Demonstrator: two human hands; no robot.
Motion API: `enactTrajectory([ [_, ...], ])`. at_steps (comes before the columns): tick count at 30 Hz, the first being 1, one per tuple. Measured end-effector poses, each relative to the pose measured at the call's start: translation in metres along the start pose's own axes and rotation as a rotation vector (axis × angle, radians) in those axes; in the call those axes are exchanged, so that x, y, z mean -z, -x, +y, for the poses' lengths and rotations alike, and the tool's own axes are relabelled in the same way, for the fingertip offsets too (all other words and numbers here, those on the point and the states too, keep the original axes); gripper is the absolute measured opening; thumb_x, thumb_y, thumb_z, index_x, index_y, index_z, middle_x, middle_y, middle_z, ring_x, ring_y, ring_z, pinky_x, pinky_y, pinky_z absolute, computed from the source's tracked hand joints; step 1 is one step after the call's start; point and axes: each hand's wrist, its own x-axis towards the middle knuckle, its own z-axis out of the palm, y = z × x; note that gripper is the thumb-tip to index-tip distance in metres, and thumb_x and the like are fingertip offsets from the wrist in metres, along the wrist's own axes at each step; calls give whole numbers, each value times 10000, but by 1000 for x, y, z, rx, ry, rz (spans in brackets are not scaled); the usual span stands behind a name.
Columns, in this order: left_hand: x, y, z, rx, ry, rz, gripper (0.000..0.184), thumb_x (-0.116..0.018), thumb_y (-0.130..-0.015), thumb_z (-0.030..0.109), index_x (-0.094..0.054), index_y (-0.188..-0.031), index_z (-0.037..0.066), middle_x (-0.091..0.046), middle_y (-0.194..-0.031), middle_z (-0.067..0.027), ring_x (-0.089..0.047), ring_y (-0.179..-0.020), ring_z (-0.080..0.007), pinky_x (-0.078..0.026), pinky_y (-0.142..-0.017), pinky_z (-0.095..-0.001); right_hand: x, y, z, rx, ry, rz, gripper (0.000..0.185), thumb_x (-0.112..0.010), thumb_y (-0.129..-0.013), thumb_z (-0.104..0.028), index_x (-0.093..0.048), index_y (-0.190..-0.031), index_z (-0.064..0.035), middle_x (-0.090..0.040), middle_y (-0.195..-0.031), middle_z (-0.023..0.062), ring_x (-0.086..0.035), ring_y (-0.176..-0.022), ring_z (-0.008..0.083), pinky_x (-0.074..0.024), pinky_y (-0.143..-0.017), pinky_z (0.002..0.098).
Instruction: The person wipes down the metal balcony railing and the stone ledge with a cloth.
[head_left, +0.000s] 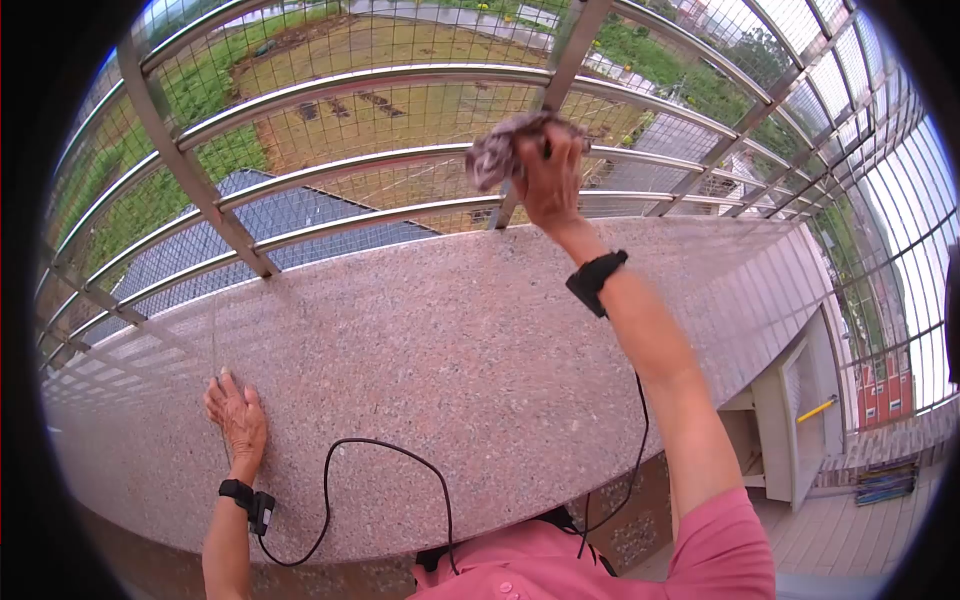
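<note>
My right hand (pixel 551 180) is raised at the metal railing and closed around a crumpled, greyish-pink cloth (pixel 492 160). The cloth lies against a horizontal bar near an upright post (pixel 572 55). Below it stretches a speckled pink granite ledge (pixel 430 330). On the left part of that ledge my left hand (pixel 238 415) rests palm down, its fingers spread and nothing in them. Each wrist wears a black strap with a small device, and a black cable (pixel 385 443) runs from the left one across the stone toward the body.
Several steel rails (pixel 350 85) and wire mesh border the ledge's far side and curve round to the right. Beneath the ledge at right is an open white cabinet door (pixel 790 420) with a yellow handle (pixel 817 409). A bundle of thin rods (pixel 885 482) lies on the tiled floor.
</note>
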Motion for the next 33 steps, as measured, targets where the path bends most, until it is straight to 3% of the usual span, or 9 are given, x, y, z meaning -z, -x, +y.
enactTrajectory([
  [4, -8, -1, -2, -5, -3, 24, 523, -466, -881, 247, -340, -1343, 37, -298, -1362, -219, -237, -1281, -389, -186, -1059, -513, -9, 53, -12, -66, -42, -166, 332, -676, -738, -188, -544, -1040, -224, -390, -1112, 88, -423, -973, 298, -405, -800, 420],
  [7, -5, -2, 0, -1, -23, 35, 524, -469, -878, 235, -336, -1343, 33, -303, -1358, -214, -239, -1282, -382, -188, -1058, -510, -18, 98, -11, 59, -151, -347, 301, -674, -722, -154, -555, -998, -169, -421, -996, 86, -466, -917, 266, -438, -768, 378],
  [12, -4, -1, 4, 14, -42, 40, 539, -482, -869, 220, -327, -1341, 12, -316, -1340, -218, -245, -1277, -380, -195, -1052, -510, -13, 95, -17, -67, -375, -549, 273, -678, -683, -143, -562, -925, -92, -448, -970, 93, -507, -946, 272, -468, -742, 445],
  [17, -3, -1, 4, -4, -12, 56, 546, -505, -846, 207, -346, -1326, 1, -336, -1312, -237, -272, -1248, -392, -204, -1047, -507, -14, 83, -23, -87, -256, -664, 282, -658, -671, -132, -600, -939, -70, -460, -952, 112, -517, -933, 290, -461, -763, 408],
  [19, 2, 0, 7, -4, 9, 66, 541, -508, -841, 208, -357, -1315, -3, -339, -1306, -238, -279, -1238, -396, -209, -1042, -508, -20, 82, -17, -163, -443, -705, 262, -646, -666, -125, -604, -915, -56, -472, -934, 121, -519, -917, 301, -460, -757, 407],
  [23, 10, 3, 11, -20, 64, 62, 530, -517, -830, 215, -383, -1290, -14, -342, -1288, -246, -292, -1208, -422, -219, -1026, -522, 18, 32, -20, -298, -624, -614, 290, -698, -686, -182, -612, -916, -29, -491, -847, 143, -540, -817, 319, -457, -725, 381],
  [29, 12, 4, 9, -6, 151, 19, 546, -510, -833, 217, -371, -1303, -25, -319, -1297, -280, -272, -1213, -470, -199, -1028, -556, 71, -95, -14, -316, -497, 224, 388, -786, -652, -155, -567, -954, -52, -592, -841, 164, -603, -789, 314, -473, -691, 401],
  [31, 16, 6, 9, 15, 173, 4, 555, -506, -836, 216, -359, -1313, -26, -303, -1313, -287, -254, -1231, -481, -184, -1038, -561, 101, -150, -8, -590, -572, 208, 433, -777, -684, -161, -520, -1022, -77, -614, -858, 161, -619, -825, 301, -478, -684, 412],
  [33, 13, 1, 11, 23, 193, -15, 564, -502, -838, 215, -347, -1323, -26, -287, -1329, -295, -235, -1248, -492, -168, -1049, -566, 112, -196, 10, -547, -501, 378, 435, -763, -711, -165, -495, -1047, -100, -609, -877, 135, -616, -810, 297, -480, -660, 406],
])
